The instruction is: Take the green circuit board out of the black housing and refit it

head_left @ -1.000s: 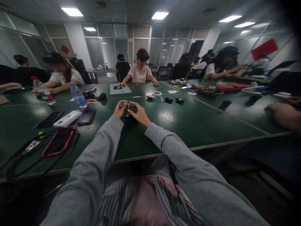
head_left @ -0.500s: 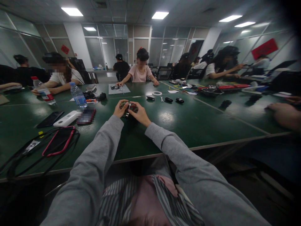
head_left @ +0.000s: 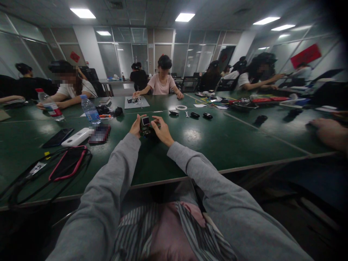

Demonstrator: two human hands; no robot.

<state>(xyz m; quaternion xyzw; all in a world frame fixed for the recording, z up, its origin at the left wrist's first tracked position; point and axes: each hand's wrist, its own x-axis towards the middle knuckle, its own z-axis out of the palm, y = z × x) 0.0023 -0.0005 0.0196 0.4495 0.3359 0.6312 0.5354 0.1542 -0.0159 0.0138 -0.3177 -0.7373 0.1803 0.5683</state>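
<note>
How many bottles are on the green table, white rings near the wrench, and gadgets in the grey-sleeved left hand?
Bottles: 2
White ring near the wrench: 1
Gadget in the left hand: 1
Total: 4

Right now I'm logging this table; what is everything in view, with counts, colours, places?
table: 1, green, foreground
device: 1, dark, held, near centre
bottles: 2, clear, table's left
flat devices: 3, black, white, reddish, nearer left
pouch: 1, black, pink-edged, near left
tangle: 1, black, beside bottles
mat: 1, grey, far edge
ring: 1, white, far middle
wrench: 1, silver, right of ring
pieces: 3, black, around wrench
cable pile: 1, mixed, far right
people: several, varied clothing, around
signs: at least 2, red, walls
lights: several, white, ceiling
left hand: 1, grey-sleeved, holding device
right hand: 1, grey-sleeved, beside device
</note>
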